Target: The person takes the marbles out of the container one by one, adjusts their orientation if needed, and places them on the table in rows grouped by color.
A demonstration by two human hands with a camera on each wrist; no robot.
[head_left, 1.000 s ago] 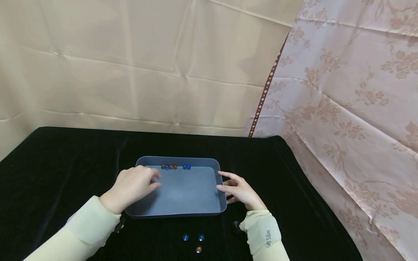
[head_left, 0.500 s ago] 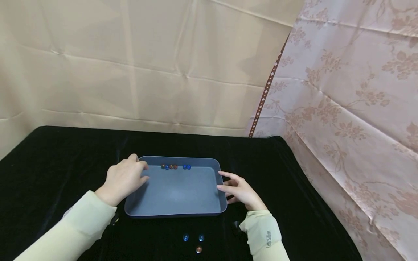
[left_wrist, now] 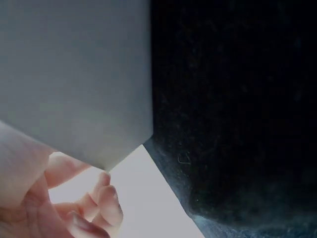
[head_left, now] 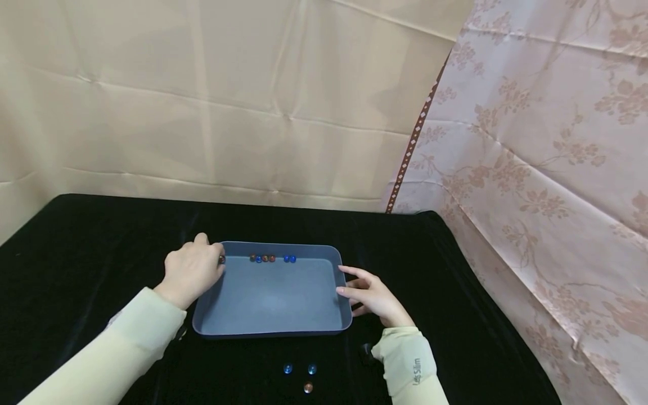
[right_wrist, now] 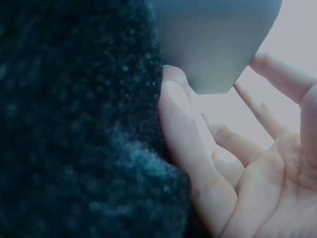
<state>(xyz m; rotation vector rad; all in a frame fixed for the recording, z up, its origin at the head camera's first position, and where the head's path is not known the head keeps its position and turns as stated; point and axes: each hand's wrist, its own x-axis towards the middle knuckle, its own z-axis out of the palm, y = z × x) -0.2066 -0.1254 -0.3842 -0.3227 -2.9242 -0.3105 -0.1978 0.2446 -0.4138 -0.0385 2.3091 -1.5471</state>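
In the head view my left hand [head_left: 189, 269] reaches over the far left corner of the shallow blue-grey tray [head_left: 283, 304]. Its bent fingers pinch a dark marble [head_left: 221, 259], which shows at the fingertips; the thumb is hidden. The left wrist view shows curled fingers [left_wrist: 106, 203] below the tray's wall [left_wrist: 79, 89]. At the tray's right side my right hand [head_left: 373, 297] rests with fingers spread and loosely bent, the tips touching the rim and outer wall. In the tray, brown and blue marbles [head_left: 265, 259] line the far wall, with two blue marbles [head_left: 289, 259] a little apart.
On the black cloth-covered table [head_left: 126, 242], two blue glass marbles [head_left: 288, 368] and one amber marble [head_left: 308, 387] lie in front of the tray. A cream curtain [head_left: 228, 101] hangs behind, and a floral curtain [head_left: 547, 146] hangs along the right.
My left hand has moved left to the tray's far left corner, and its spread thumb and fingers have come together at the dark marble. The right hand has stayed in place.
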